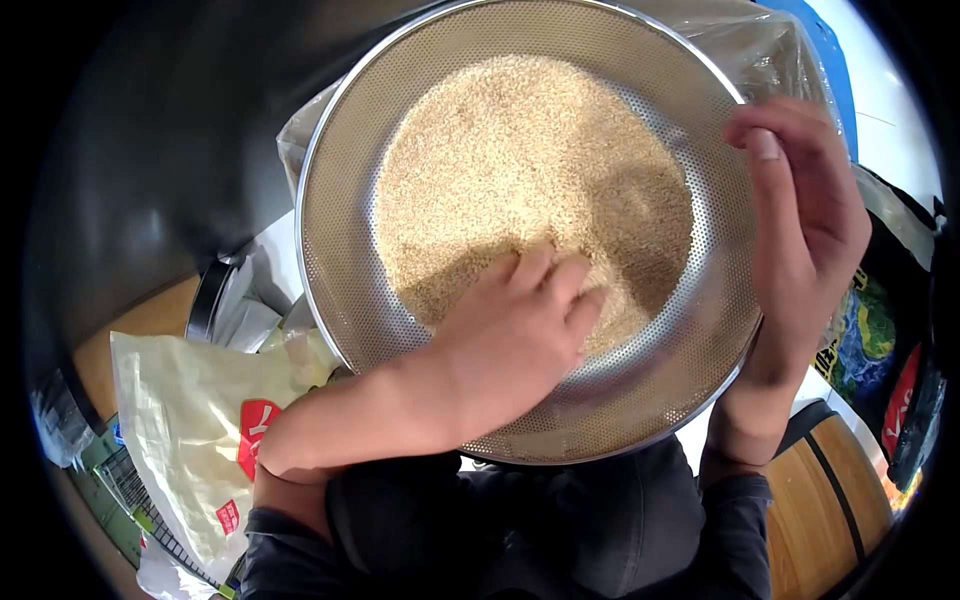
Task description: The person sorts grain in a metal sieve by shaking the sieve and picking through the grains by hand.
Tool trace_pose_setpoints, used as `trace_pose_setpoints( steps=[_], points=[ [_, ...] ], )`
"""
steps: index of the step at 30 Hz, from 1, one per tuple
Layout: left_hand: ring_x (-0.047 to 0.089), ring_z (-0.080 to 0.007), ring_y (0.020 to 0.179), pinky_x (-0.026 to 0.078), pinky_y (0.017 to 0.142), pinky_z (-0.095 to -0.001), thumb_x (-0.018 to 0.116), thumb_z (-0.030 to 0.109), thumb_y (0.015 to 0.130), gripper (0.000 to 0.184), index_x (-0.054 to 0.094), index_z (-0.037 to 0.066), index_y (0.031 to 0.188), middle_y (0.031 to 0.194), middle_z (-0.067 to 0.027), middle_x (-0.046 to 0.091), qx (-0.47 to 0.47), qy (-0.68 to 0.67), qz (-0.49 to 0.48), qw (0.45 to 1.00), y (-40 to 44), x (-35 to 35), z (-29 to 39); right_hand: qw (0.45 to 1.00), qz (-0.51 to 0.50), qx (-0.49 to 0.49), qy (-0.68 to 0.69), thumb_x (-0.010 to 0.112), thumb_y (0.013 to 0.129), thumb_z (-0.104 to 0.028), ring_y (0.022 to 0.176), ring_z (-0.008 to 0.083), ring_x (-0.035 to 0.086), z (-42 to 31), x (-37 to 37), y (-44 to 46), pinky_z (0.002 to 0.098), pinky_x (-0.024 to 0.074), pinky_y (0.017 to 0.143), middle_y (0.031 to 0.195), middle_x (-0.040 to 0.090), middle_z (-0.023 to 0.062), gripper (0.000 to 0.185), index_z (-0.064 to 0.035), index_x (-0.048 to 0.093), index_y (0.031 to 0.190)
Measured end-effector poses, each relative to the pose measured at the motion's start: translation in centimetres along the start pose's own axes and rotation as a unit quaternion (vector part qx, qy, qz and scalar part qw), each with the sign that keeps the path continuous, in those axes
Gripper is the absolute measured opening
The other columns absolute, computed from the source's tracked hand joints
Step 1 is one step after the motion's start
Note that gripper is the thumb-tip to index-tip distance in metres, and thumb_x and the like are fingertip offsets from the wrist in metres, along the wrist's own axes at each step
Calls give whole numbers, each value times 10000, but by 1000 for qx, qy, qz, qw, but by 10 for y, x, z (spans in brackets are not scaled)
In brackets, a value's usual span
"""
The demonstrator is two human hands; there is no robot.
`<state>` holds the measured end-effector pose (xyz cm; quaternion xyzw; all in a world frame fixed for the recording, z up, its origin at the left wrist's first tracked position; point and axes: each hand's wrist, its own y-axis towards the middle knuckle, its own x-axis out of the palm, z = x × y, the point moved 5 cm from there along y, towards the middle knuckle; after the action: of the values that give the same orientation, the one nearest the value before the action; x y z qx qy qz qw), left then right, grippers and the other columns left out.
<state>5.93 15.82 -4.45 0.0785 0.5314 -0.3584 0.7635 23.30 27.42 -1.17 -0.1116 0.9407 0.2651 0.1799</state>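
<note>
A wide, round metal sieve (345, 215) with perforated walls rests close in front of me. Pale, husked-looking grain (500, 140) covers its bottom in a broad layer. My left hand (515, 335) reaches over the near rim, its bent fingers a little apart and their tips touching the grain. At the right rim is my right hand (815, 210), with thumb and index finger pressed together and the other fingers curled. Whatever might be between those fingertips is too small to make out. It cannot be told whether this hand touches the rim.
Clear plastic sheeting (775, 55) shows behind the sieve. To the left hangs a cream bag (180, 430) with red labels. A wooden stool-like surface (815, 515) stands at the lower right, below a dark bag (905, 270) and colourful packaging (865, 345). My legs (540, 530) are beneath the sieve.
</note>
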Motion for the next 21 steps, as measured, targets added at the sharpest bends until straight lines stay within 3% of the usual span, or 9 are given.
trace_pose_setpoints(
  steps=[3,7,9,10,12,15,18,20,21],
  points=[
    [502,-365,1313,448,1103,-445,683,306,942,581,550,-29,1397,1390,-186,526,4,-30,-71,997,-8,7,10,1000,20,-16,0,569,1020,10,953,162,672,1,-1,-2,290,524,876,1038,687,113,144,52,692,1082],
    [580,-331,1225,483,1059,-439,669,278,955,506,588,11,1377,1277,-171,608,1,-85,-80,993,-5,-8,3,999,46,-9,-5,574,1023,-2,925,172,695,1,-5,-6,300,538,861,1064,699,123,161,55,701,1105],
    [650,-325,1109,519,995,-435,635,212,977,407,624,48,1349,1125,-163,671,-137,-128,-157,970,3,-23,-32,998,58,0,-12,573,1025,-6,920,176,702,2,-8,-8,306,546,873,1072,703,127,166,51,704,1109],
    [678,-359,1010,534,939,-447,598,136,985,346,644,58,1319,1043,-178,690,-59,-85,92,990,-1,-30,-52,998,57,-2,-19,571,1028,-12,926,180,707,2,-10,-9,315,553,895,1079,705,133,171,47,707,1113],
    [630,-391,1143,500,983,-474,575,76,975,353,621,7,1318,1235,-199,652,-92,-10,209,974,5,-49,-82,998,55,-2,-27,568,1031,-18,933,183,713,4,-13,-11,324,559,917,1085,708,139,176,43,710,1116],
    [596,-402,1185,478,1018,-475,568,57,972,364,615,6,1329,1285,-210,620,-134,59,202,968,2,-34,-92,998,50,-13,-30,564,1036,-29,946,189,718,4,-13,-11,341,559,958,1084,711,146,185,38,713,1123],
    [582,-387,1159,473,1020,-462,561,46,968,364,613,-17,1324,1245,-213,615,-70,42,173,982,1,-22,-62,997,72,-4,-32,563,1038,-33,944,192,718,3,-15,-12,339,559,950,1087,710,152,189,47,710,1125],
    [575,-344,1144,478,1009,-432,571,62,966,360,619,-38,1309,1207,-210,609,-37,-53,-12,998,0,-9,-37,997,63,-18,-40,559,1040,-28,943,196,717,2,-14,-12,338,558,951,1089,708,155,191,55,708,1124],
    [575,-344,1144,478,1009,-432,571,62,966,360,619,-38,1309,1207,-210,609,-39,-53,-13,998,-5,-7,-28,997,60,-22,-43,557,1040,-26,943,197,717,1,-14,-12,338,557,951,1089,708,156,191,58,707,1124]
  ],
)
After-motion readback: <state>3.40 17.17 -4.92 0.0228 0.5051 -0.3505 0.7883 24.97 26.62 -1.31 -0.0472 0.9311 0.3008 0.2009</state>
